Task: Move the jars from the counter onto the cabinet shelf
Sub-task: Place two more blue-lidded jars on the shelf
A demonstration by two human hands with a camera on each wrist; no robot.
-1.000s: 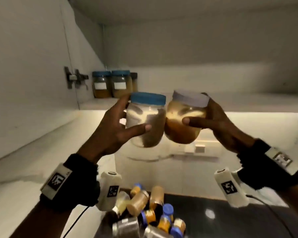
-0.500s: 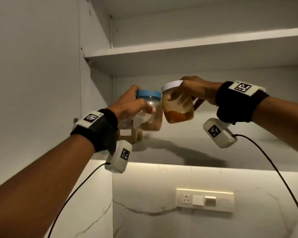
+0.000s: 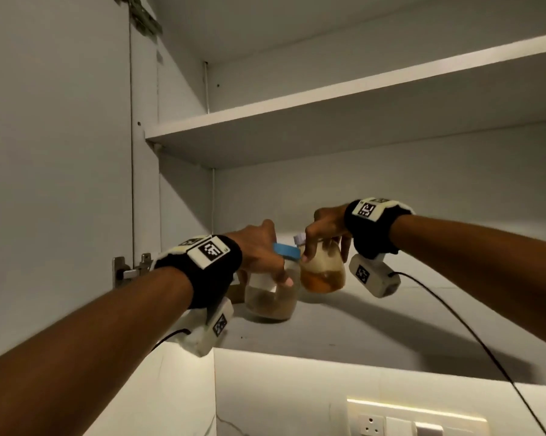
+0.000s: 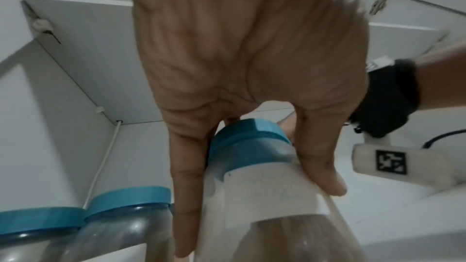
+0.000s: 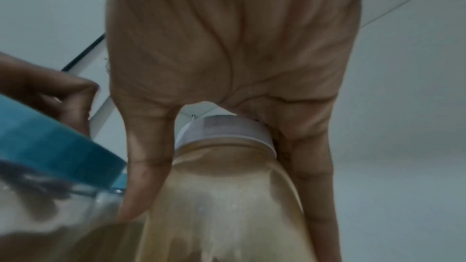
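My left hand grips a clear jar with a blue lid from above, its base down on the lower cabinet shelf. In the left wrist view my fingers wrap the blue-lid jar at its neck. My right hand holds a jar with a white lid and orange-brown contents, tilted and just above the shelf, touching the first jar's right side. The right wrist view shows my fingers down both sides of the white-lid jar.
Two more blue-lidded jars stand at the shelf's back left corner, close to my left hand. An upper shelf runs overhead. The open cabinet door with hinges is at left. A wall socket panel is below.
Both hands have gone further into the cabinet and lowered; the blue-lid jar now sits on the shelf and the white-lid jar hangs close above it. The head view has tilted upward.
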